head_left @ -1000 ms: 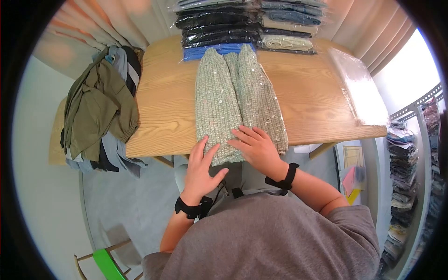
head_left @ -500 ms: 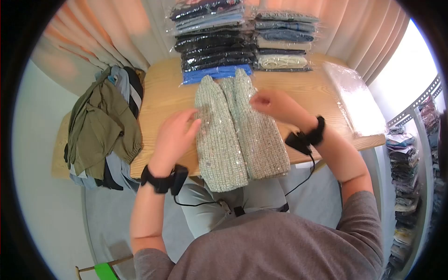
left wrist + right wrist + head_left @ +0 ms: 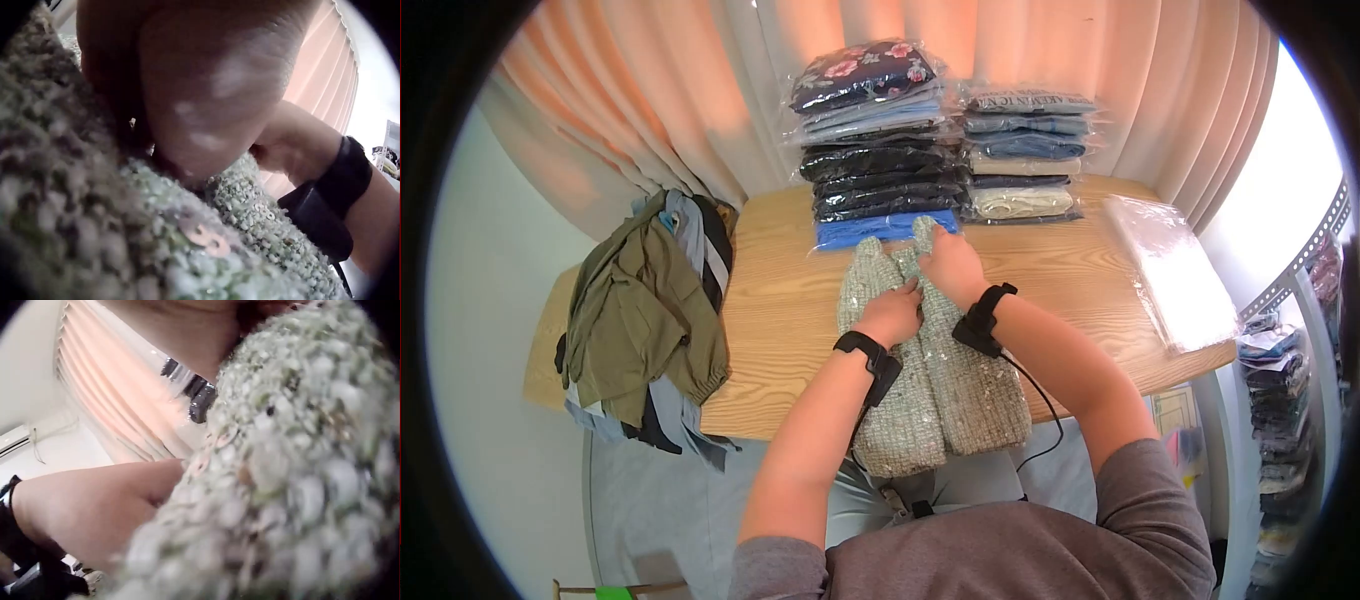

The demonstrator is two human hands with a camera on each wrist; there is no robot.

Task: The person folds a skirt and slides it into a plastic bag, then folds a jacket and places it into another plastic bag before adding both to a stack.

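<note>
A pale green knit sweater (image 3: 990, 400) with sequins lies folded into a long shape. Its two side panels meet along a lengthwise gap, and its near end overhangs the table's front edge. My left hand (image 3: 890, 318) is over the middle of the upper part, its fingers curled in at the gap and partly hidden. Farther up, my right hand (image 3: 953, 268) grips the right panel close to its far end. In the left wrist view, the chunky knit (image 3: 250, 225) fills the foreground below the hand. The right wrist view has the knit (image 3: 300, 456) bulging up close beside the fingers.
Two stacks of bagged folded clothes, a left stack (image 3: 880, 170) and a right stack (image 3: 1025, 165), stand at the table's back. Clear plastic bags (image 3: 1175, 270) lie at the right. Loose clothes (image 3: 640, 310) are heaped at the left. A shelf (image 3: 1280, 430) of clothes stands far right.
Both hands lay flat on the sweater's near end, then lifted apart to its sides. Now they have come together at its upper part, fingers curled into the knit. The view has tilted up.
</note>
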